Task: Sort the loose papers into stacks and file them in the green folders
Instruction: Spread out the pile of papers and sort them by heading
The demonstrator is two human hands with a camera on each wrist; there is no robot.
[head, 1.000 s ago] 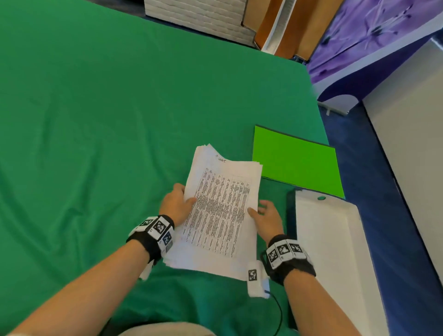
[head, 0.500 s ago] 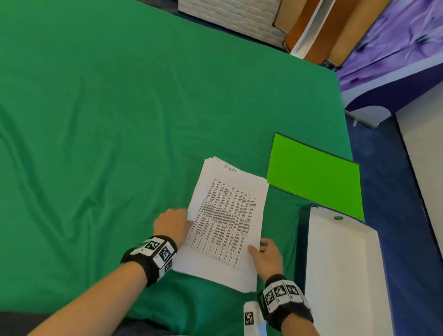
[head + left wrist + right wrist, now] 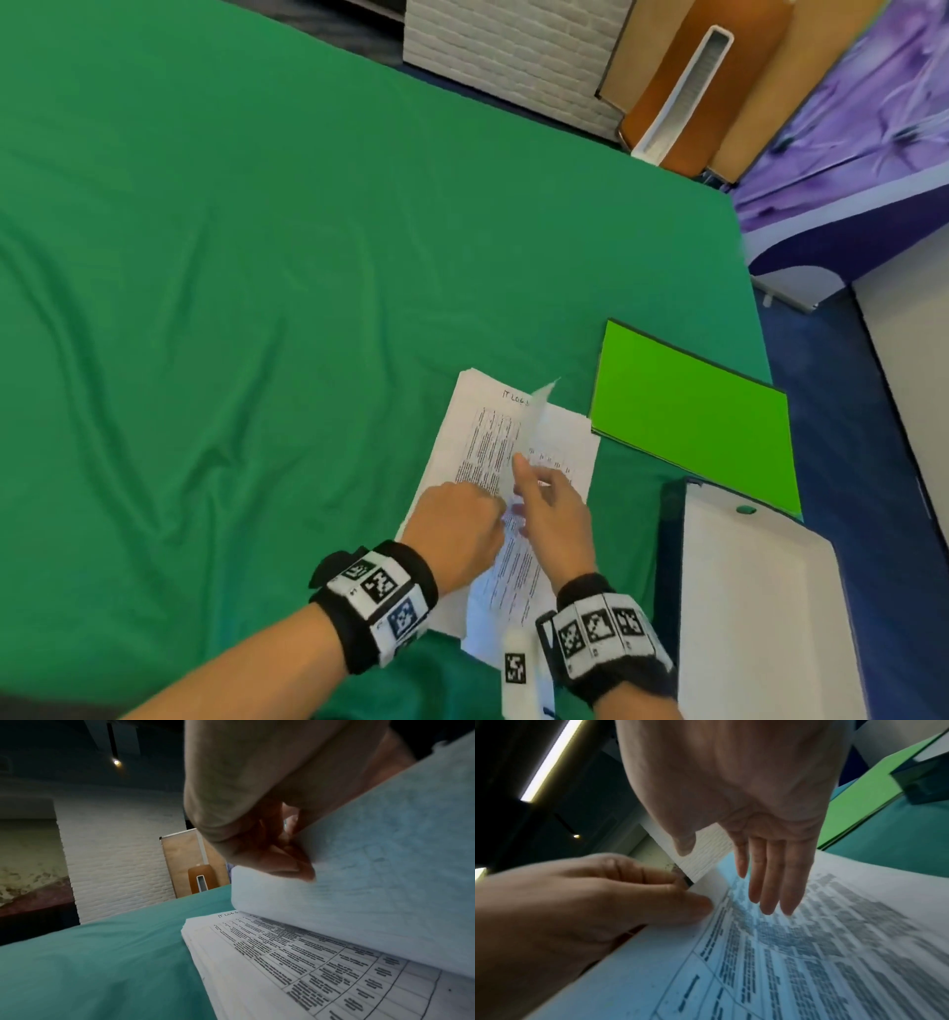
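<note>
My left hand [image 3: 454,527] pinches the edge of the top sheet [image 3: 534,437] between thumb and curled fingers [image 3: 654,880], lifting it so it curls up off the paper stack [image 3: 477,447] lying just under both my hands on the green cloth [image 3: 231,308]. My right hand [image 3: 557,514] hovers beside the left with its fingers [image 3: 770,882] straight and loose, tips just over the lifted sheet's printed table, gripping nothing. Beyond my right hand's fingertips, and further to the right, lies 1 closed green folder [image 3: 693,426], its near corner just beside the stack. A white box [image 3: 760,616] sits right of my right wrist.
</note>
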